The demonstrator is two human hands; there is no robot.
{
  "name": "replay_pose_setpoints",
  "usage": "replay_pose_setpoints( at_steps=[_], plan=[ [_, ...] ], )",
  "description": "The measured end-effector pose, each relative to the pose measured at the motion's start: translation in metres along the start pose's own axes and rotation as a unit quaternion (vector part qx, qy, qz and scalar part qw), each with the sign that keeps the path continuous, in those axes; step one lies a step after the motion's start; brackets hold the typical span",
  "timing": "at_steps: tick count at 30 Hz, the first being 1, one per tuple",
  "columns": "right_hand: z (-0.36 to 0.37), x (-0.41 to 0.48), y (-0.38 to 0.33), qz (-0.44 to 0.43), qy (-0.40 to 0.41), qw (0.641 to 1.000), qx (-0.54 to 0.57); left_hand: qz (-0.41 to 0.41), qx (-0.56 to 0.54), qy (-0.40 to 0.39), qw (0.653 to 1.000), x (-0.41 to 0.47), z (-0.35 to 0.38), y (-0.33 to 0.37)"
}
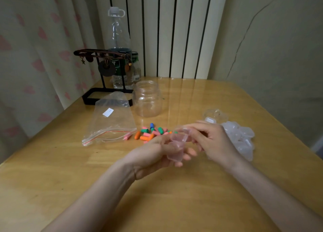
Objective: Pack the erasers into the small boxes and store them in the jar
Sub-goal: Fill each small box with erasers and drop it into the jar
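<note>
Head view is showing us two bare hands meeting low over the glossy wooden surface (174,205), and we are reading the grips first. Our left grip (153,156) is lying palm up, its fingers curling loosely round a small box (175,147) and cradling it from below. Our right grip (215,140) is pinching the upper part of the same box between thumb and fingertips, narrow, with nothing else in it. The box is thin, clear plastic taking a pinkish tint from the skin behind it. Blur is smearing its edges, so we are not making out whether anything is sitting inside. Just beyond the hands the erasers (151,133) are lying in a loose heap on the surface: short, rounded, matte cylinders in pink, orange and green, plus one blue. The fingers are hiding the heap's right edge. Behind them the jar (147,100) is standing upright and open-mouthed, clear and round-bellied with a ribbed neck. To its left a clear zip bag (111,123) with a red seal line and a white label is lying flat. Right of the right grip, a pile of clear boxes (242,139) is resting, partly covered by the hand, and a glassy rounded piece (216,113) behind it is too hard for us to name. A tall clear bottle (118,39) and a black stand (104,69) are occupying the back left corner.
</note>
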State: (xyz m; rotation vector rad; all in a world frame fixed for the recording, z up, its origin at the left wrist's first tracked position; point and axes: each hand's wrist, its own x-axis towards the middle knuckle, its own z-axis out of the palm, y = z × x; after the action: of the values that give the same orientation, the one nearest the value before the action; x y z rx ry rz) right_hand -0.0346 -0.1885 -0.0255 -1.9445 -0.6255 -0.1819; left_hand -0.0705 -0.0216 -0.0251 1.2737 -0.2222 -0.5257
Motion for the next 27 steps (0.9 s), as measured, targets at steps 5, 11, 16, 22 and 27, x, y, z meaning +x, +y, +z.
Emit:
replay_pose_setpoints(
  at_steps=[5, 11, 16, 22, 27],
  plan=[
    [-0.001, 0.037, 0.007, 0.001, -0.045, 0.992, -0.117, 0.043, -0.122, 0.232, 0.964, 0.006, -0.031, 0.012],
    [0.015, 0.042, 0.028, 0.004, -0.156, 0.95, -0.271, 0.052, -0.182, 0.319, 0.929, 0.0, -0.049, 0.021],
    [0.012, 0.046, 0.028, 0.007, -0.172, 0.928, -0.33, 0.046, -0.159, 0.289, 0.943, 0.001, -0.045, 0.019],
    [0.014, 0.05, 0.017, 0.03, -0.232, 0.886, -0.4, 0.043, -0.143, 0.269, 0.952, 0.002, -0.042, 0.02],
    [0.015, 0.056, 0.006, 0.061, -0.277, 0.85, -0.444, 0.061, -0.151, 0.24, 0.957, 0.003, -0.039, 0.018]
  ],
)
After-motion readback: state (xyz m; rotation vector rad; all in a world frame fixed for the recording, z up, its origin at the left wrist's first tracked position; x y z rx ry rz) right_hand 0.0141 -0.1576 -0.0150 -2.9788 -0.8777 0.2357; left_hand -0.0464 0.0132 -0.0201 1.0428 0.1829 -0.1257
